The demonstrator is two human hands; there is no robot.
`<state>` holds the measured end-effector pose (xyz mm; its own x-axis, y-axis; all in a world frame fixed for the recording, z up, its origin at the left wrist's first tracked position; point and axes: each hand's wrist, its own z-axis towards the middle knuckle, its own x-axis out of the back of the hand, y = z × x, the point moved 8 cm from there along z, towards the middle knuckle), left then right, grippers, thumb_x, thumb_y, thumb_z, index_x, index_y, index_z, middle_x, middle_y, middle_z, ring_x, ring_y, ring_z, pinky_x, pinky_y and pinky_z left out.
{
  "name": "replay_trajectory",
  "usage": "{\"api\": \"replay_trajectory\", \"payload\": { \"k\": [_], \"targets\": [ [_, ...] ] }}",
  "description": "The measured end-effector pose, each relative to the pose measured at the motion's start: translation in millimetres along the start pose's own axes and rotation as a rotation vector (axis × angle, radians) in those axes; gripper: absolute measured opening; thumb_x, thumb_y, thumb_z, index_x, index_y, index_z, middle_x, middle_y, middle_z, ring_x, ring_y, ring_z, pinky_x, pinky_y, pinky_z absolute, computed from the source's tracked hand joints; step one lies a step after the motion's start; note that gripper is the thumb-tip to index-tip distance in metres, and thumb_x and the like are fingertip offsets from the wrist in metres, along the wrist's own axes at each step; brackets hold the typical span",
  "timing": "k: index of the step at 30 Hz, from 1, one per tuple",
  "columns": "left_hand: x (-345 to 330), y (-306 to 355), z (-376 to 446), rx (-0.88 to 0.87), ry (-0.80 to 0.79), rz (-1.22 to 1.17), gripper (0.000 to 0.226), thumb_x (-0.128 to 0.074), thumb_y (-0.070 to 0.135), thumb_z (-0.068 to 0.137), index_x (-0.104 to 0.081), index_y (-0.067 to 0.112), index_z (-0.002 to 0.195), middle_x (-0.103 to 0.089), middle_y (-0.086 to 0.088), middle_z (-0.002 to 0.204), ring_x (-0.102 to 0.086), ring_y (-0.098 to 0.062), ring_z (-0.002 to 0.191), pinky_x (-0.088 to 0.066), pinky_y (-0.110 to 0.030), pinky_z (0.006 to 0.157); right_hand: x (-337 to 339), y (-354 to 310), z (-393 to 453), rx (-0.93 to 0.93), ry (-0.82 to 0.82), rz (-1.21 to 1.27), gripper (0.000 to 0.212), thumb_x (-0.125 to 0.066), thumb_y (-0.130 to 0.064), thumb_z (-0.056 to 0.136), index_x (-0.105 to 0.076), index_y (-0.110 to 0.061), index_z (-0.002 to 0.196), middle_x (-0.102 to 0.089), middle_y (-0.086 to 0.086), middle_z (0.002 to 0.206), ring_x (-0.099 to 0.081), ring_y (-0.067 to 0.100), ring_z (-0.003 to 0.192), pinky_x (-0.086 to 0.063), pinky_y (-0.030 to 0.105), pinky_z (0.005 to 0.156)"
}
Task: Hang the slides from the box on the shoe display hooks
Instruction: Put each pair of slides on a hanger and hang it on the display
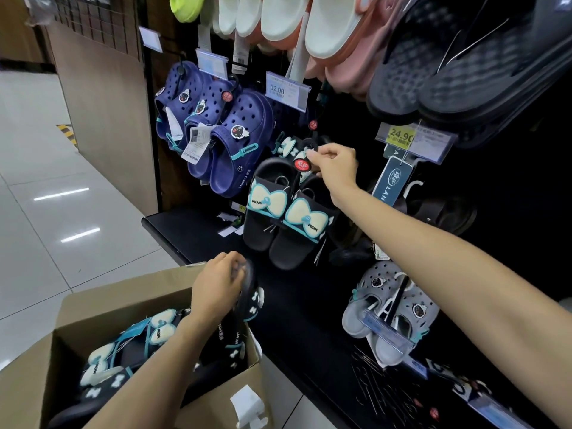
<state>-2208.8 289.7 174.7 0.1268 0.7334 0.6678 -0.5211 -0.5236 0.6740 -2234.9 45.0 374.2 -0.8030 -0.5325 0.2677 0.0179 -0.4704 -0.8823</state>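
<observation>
Hanging step, one pair going on the hook, next pair coming out of the box.

Right hand (335, 165) pinches the hanger loop of the black bow slides (284, 212) dangling just below it, at the hook, hook itself hidden. Left hand (218, 284) grips another slide (249, 292) just above the box (216, 394). Next, probably: seat loop, release, bring the left slide up.

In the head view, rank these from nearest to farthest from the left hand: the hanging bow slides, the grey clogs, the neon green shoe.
From the left hand, which grips a slide over the box:
1. Hanging bow slides, just above and right.
2. Grey clogs, lower right on the rack.
3. Neon green shoe, top of the display.
</observation>
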Motion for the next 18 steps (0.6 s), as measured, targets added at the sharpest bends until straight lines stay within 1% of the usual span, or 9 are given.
{"api": "replay_trajectory", "payload": {
  "k": [3, 5, 10, 11, 13, 15, 18],
  "targets": [
    [2, -1, 6, 0.011, 0.004, 0.004, 0.011, -0.056, 0.024, 0.09, -0.062, 0.03, 0.097, -0.057, 0.011, 0.088, -0.054, -0.013, 0.086, -0.043, -0.03, 0.067, 0, -4, 15, -0.026, 0.04, 0.028, 0.014, -0.08, -0.021, 0.08, -0.068, -0.016, 0.074, -0.068, 0.0, 0.071, -0.067, 0.014, 0.069, -0.058, 0.038, 0.076],
    [3, -1, 10, 0.016, 0.0, 0.006, 0.011, -0.056, 0.024, 0.09, -0.062, 0.031, 0.095, -0.058, 0.011, 0.088, -0.054, -0.012, 0.084, -0.04, -0.029, 0.064, -2, -8, 25, -0.043, 0.055, 0.042, 0.014, -0.08, -0.02, 0.08, -0.068, -0.015, 0.075, -0.068, 0.0, 0.071, -0.066, 0.015, 0.067, -0.058, 0.037, 0.075],
    [9, -7, 15, 0.053, 0.033, -0.032, 0.011, -0.055, 0.025, 0.091, -0.063, 0.032, 0.095, -0.059, 0.013, 0.09, -0.054, -0.008, 0.088, -0.041, -0.029, 0.066, 0, -20, 51, -0.064, 0.123, 0.045, 0.013, -0.083, -0.021, 0.077, -0.071, -0.017, 0.073, -0.071, 0.0, 0.075, -0.069, 0.016, 0.07, -0.061, 0.034, 0.077],
    [11, -8, 16, 0.061, 0.037, -0.032, 0.012, -0.055, 0.025, 0.091, -0.063, 0.032, 0.095, -0.059, 0.013, 0.09, -0.054, -0.007, 0.089, -0.042, -0.029, 0.066, 0, -21, 55, -0.069, 0.13, 0.048, 0.012, -0.083, -0.02, 0.076, -0.072, -0.015, 0.077, -0.071, 0.0, 0.076, -0.069, 0.014, 0.068, -0.061, 0.031, 0.074],
    [13, -10, 17, 0.067, 0.043, -0.036, 0.012, -0.054, 0.024, 0.091, -0.063, 0.032, 0.095, -0.06, 0.014, 0.09, -0.055, -0.006, 0.09, -0.044, -0.029, 0.066, -2, -24, 61, -0.075, 0.135, 0.062, 0.014, -0.083, -0.018, 0.077, -0.073, -0.011, 0.084, -0.071, 0.0, 0.076, -0.066, 0.01, 0.059, -0.058, 0.023, 0.064],
    [13, -12, 18, 0.061, 0.043, -0.037, 0.013, -0.054, 0.024, 0.091, -0.063, 0.032, 0.094, -0.06, 0.014, 0.09, -0.056, -0.006, 0.09, -0.045, -0.029, 0.067, -4, -24, 66, -0.088, 0.136, 0.089, 0.014, -0.083, -0.016, 0.077, -0.069, -0.013, 0.079, -0.07, 0.0, 0.074, -0.063, 0.008, 0.055, -0.052, 0.018, 0.054],
    [13, -8, 19, 0.019, 0.034, -0.029, 0.014, -0.055, 0.022, 0.092, -0.063, 0.031, 0.096, -0.059, 0.014, 0.089, -0.055, -0.005, 0.088, -0.044, -0.028, 0.066, -9, -22, 74, -0.113, 0.14, 0.127, 0.016, -0.081, -0.011, 0.079, -0.067, -0.015, 0.072, -0.068, -0.001, 0.068, -0.06, 0.008, 0.051, -0.046, 0.014, 0.048]
  ]
}}
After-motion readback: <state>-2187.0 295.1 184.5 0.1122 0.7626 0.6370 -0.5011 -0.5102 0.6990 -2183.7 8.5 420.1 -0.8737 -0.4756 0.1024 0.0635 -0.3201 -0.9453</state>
